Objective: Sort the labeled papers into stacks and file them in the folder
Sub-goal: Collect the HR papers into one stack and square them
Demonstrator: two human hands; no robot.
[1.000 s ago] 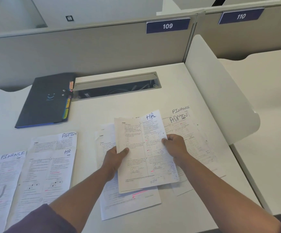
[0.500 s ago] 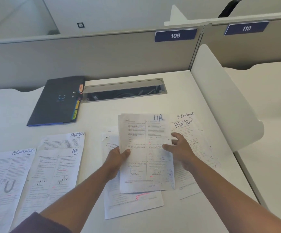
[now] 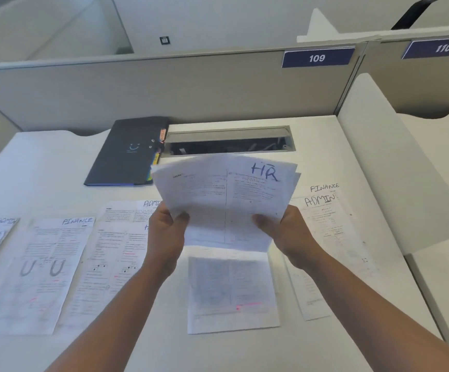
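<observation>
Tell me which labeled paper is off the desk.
The HR sheets, gripped by left hand and right hand; the others lie flat.

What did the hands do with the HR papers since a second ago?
Both hands lifted the white HR-labelled papers off the desk toward the camera. The left hand kept its grip; the right hand, which had let go for a moment, holds the right edge again. The dark blue folder and the other papers stayed put.
</observation>
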